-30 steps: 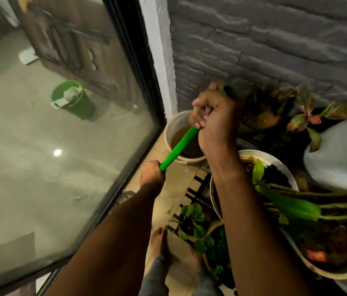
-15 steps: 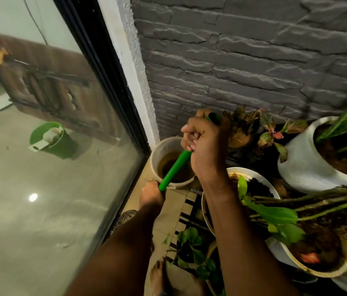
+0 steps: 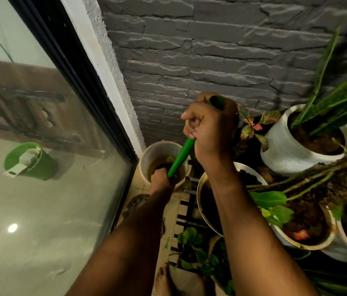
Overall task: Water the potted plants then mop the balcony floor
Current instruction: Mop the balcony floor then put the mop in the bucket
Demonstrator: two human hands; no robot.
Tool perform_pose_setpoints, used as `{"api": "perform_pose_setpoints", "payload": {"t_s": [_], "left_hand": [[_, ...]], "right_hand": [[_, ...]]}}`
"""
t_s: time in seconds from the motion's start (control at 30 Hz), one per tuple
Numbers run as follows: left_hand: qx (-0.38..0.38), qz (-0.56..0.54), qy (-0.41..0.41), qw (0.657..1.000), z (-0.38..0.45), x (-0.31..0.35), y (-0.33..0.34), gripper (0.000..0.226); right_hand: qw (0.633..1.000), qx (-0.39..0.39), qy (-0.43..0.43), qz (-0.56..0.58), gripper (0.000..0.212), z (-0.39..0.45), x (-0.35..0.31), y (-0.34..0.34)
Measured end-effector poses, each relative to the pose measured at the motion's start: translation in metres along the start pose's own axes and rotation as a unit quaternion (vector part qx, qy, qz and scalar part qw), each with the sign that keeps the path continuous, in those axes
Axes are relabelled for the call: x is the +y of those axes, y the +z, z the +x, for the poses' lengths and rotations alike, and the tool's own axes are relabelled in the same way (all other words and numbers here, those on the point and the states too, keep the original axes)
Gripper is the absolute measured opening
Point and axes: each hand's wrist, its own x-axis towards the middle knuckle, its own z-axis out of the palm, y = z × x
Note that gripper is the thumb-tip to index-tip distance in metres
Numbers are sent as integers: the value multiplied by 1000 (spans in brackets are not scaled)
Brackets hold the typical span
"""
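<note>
Fingers [image 3: 191, 118] grip mop handle [image 3: 181, 157] slanting down-left.

Dim, wide-angle warped, blurred edges

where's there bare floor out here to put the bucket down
The only bare tile shows in a narrow strip between the glass door and the black slatted stand, near the bare feet. The bucket fills the corner by the wall. The right side is crowded with pots.
</note>
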Motion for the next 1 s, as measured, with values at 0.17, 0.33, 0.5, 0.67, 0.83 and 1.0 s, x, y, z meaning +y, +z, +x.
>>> {"api": "perform_pose_setpoints", "payload": {"t_s": [0.17,0.33,0.5,0.67,0.83,1.0], "left_hand": [[-27,6,19,999,2,5,17,14],[-43,26,17,999,-3,19,27,16],[-98,73,38,992,-11,36,35,20],[-95,55,20,994,-19,25,30,25],[-78,10,-17,997,-9,12,7,21],[-65,-7,-18,998,19,0,-17,24]], "right_hand": [[999,25,-12,-19,42,4,-8,-9],[999,39,-2,-36,37,15,-16,-19],[996,57,22,-58,30,27,-24,-29],[997,14,53,-60,27,30,-17,-14],[995,-13,61,-78,27,37,1,19],[996,3,60,-70,24,52,16,53]]}}
